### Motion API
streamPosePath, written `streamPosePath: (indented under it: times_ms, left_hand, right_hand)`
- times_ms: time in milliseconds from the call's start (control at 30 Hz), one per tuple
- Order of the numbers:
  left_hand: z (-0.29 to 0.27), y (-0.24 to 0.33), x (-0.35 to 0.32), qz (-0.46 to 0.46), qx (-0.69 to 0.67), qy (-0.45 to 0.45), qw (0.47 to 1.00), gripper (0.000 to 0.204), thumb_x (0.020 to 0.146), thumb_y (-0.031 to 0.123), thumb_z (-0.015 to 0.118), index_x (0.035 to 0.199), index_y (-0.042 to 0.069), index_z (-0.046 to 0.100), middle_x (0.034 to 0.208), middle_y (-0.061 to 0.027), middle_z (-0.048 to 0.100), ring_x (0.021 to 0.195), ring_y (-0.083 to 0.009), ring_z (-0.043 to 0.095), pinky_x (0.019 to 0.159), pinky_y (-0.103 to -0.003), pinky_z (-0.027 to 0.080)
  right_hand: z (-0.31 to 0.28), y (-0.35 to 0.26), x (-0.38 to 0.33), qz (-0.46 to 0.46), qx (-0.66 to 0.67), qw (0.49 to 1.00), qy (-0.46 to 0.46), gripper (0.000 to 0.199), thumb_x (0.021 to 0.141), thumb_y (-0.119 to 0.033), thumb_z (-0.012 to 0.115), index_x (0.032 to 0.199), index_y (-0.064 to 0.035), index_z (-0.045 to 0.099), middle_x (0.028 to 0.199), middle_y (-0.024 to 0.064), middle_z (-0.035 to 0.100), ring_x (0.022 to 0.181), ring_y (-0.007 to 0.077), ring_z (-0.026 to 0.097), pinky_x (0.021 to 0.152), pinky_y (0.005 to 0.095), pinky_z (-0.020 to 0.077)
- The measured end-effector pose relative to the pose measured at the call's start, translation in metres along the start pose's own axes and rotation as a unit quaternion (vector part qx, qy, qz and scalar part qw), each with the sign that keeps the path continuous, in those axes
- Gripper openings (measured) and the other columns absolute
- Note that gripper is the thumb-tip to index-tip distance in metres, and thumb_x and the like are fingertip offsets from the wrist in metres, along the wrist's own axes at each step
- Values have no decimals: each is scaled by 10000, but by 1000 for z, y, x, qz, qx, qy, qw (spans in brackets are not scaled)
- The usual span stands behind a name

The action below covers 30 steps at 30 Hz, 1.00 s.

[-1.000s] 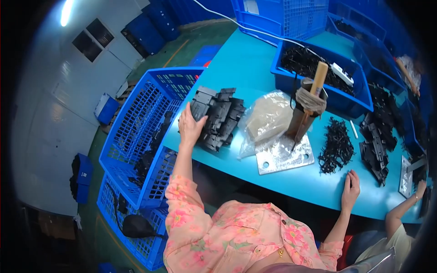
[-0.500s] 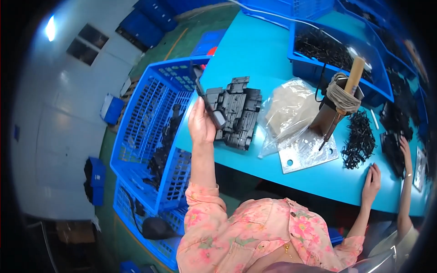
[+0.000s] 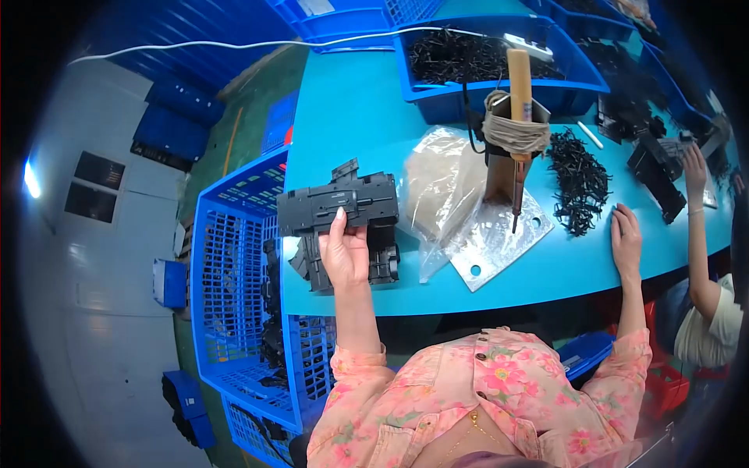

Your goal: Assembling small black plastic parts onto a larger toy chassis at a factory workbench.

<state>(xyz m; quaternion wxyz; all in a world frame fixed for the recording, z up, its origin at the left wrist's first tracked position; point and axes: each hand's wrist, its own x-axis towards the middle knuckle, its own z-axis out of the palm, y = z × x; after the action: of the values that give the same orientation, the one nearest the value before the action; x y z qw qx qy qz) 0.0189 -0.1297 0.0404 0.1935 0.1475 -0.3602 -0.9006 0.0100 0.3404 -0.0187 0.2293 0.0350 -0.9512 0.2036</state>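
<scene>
Over the table [image 3: 331,101], left fingers [image 3: 338,228] hold a black part [image 3: 312,207]

The blue-green table [image 3: 335,101] has black plastic parts [image 3: 384,261] near its left edge, a clear bag [image 3: 438,183] with something tan inside, a shiny metal plate [image 3: 495,253] with holes, a heap of little black bits [image 3: 579,187], a white stick [image 3: 591,135], bigger black pieces [image 3: 658,183] and a blue bin [image 3: 581,87].
</scene>
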Motion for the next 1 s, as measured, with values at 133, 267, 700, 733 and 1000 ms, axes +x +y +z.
streamPosePath:
  times_ms: [133,267,700,733,1000]
  left_hand:
    - [1,-7,-12,5,-14,-26,1000,308,794,28,509,1099,18,467,1040,-108,538,955,-224,523,814,-399,446]
    - [-17,5,-38,0,-46,-46,998,280,819,128,479,1071,7,483,1037,-118,550,954,-206,528,833,-349,433]
    - [-4,-54,-111,-84,28,-69,994,349,828,66,434,1174,37,394,1073,-90,506,973,-194,508,854,-360,416]
    - [0,-58,-113,-87,19,-65,994,351,828,63,433,1177,45,393,1074,-85,506,973,-188,508,856,-358,416]
    - [1,-59,-121,-152,-112,-138,972,352,859,195,393,1189,75,412,1198,-98,450,1080,-228,456,902,-399,376]
  right_hand:
    - [1,11,-8,-6,-15,999,45,142,771,-59,532,882,18,577,984,149,563,913,284,540,798,334,423]
    - [11,5,4,-38,36,996,71,136,770,-69,533,871,11,576,932,141,576,855,281,558,754,320,437]
    - [-4,-59,-3,-80,129,987,-46,422,671,-76,634,1078,-71,522,1096,143,457,953,269,478,777,326,416]
    - [-6,-69,2,-111,91,989,-30,445,661,-95,646,1087,-87,519,1107,144,449,977,277,462,801,342,406]
    - [24,-29,20,-173,54,982,-49,284,662,-109,647,933,-75,568,1119,116,461,1037,293,435,848,387,365]
